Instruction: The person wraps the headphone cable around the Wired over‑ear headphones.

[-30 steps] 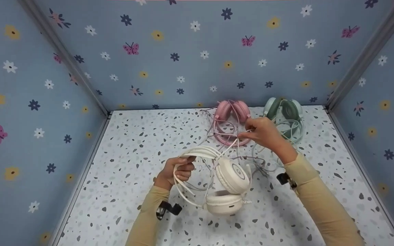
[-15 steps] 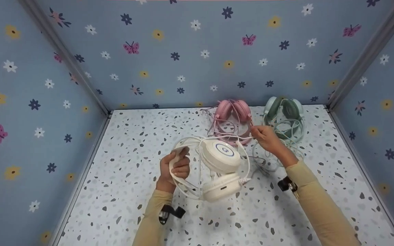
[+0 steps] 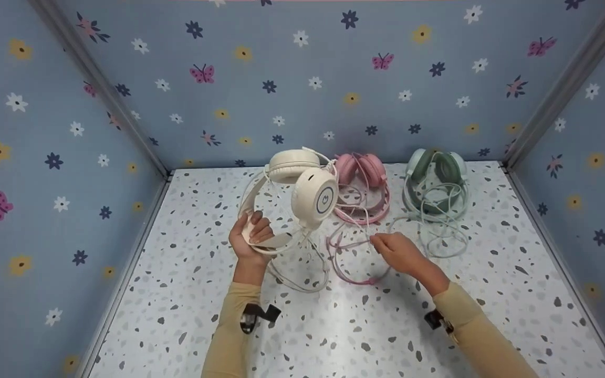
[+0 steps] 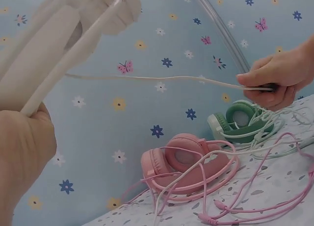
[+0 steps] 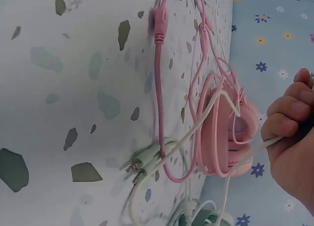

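White over-ear headphones (image 3: 315,197) are held up off the table, their ear cups toward the back wall. My left hand (image 3: 251,239) grips them by the headband, which fills the left of the left wrist view. With curled fingers my right hand (image 3: 399,253) holds the thin white cable (image 4: 162,78), which stretches across the left wrist view toward the headphones. What lies inside the right palm is mostly hidden. Pink headphones (image 3: 360,170) with a pink cable (image 3: 342,270) lie on the table between and beyond the hands.
Green headphones (image 3: 436,170) rest at the back right, their pale green cable (image 3: 447,236) coiled in front. Pale green plugs (image 5: 144,160) show in the right wrist view. A flowered wall (image 3: 302,79) closes the speckled table (image 3: 192,210) at the back.
My left hand has turned the white headphones over and raised them, so the ear cups swung up toward the back. The right hand has drawn nearer the front, and the pink cable lies more exposed.
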Demonstrator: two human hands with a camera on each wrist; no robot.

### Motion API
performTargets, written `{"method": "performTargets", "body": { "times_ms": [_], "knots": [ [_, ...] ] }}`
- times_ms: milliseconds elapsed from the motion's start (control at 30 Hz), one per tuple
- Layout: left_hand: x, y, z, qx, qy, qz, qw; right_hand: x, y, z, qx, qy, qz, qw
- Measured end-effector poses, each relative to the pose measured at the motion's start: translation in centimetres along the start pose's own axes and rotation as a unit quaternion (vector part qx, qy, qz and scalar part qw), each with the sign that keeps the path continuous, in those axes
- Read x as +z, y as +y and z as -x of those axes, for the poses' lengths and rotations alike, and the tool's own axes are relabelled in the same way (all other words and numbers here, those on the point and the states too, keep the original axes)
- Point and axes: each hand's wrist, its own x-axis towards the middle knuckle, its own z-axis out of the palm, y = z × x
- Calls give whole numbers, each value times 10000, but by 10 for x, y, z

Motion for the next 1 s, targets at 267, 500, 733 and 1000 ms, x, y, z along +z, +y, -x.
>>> {"method": "performTargets", "body": {
  "times_ms": [267, 500, 733, 1000],
  "knots": [
    [-8, -2, -12, 1691, 1966, -870, 9619, 6, -40, 26, -1269, -27, 2439, 9615],
    [-14, 10, -17, 2375, 2789, -2178, 9046, -11, -70, 45, -1497, -45, 2531, 9558],
    [-12, 22, -8, 2102, 3040, -4078, 8349, -47, -85, 51, -1668, 212, 2581, 9514],
    [-2, 27, -2, 1001, 2951, -5134, 7996, -88, -102, 41, -2649, 1053, 2439, 9270]
  ]
}}
